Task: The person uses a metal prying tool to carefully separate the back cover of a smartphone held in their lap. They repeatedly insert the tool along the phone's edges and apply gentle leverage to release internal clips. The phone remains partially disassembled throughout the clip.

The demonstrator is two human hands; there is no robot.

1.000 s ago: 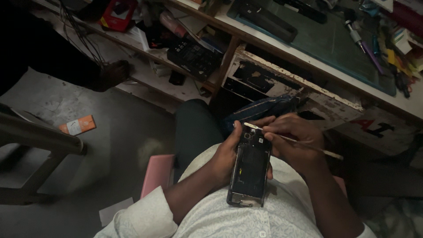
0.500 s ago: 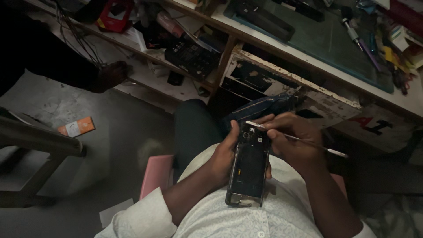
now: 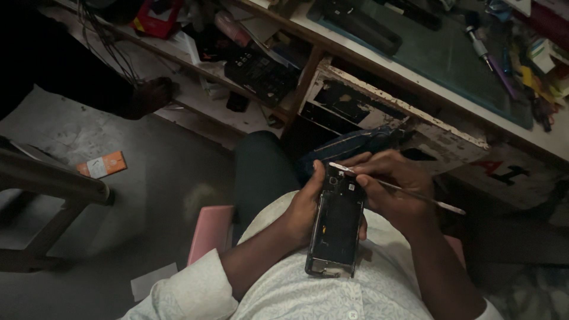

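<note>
Metal tool: thin pale rod (image 3: 409,193) pinched between the fingers (image 3: 368,178) of the right hand (image 3: 394,192); its tip rests at the top end of the phone, its tail points away to the right and slightly down.
Right hand state: fingers pressed together around the rod, pen-fashion, curled over the phone's upper right corner.
Left hand (image 3: 308,204) state: closed on the opened phone (image 3: 336,228); palm and thumb along its left long edge, fingertips just showing past its right edge.
Phone position: held above the lap, over the pale patterned shirt (image 3: 308,296), not resting on any surface. Back is off; dark interior faces the camera.
Long axis: near upright in the head view, top end tilted slightly right, away from the body; bottom end toward the chest.
Key relation: working point is the top end of the phone, directly under the right fingers; the rod crosses that end almost at right angles to the long axis. Right hand is the nearer one to that point; left hand grips mid-body.
Surroundings: worn wooden surface (image 3: 427,89) runs across the top right with a green mat (image 3: 438,65) and small tools; open drawer (image 3: 379,112) below its near edge; pink stool (image 3: 210,234) at lower left; orange card (image 3: 102,165) on the floor.
Other person: a dark hand (image 3: 151,98) rests on the lower shelf at upper left, well apart.
</note>
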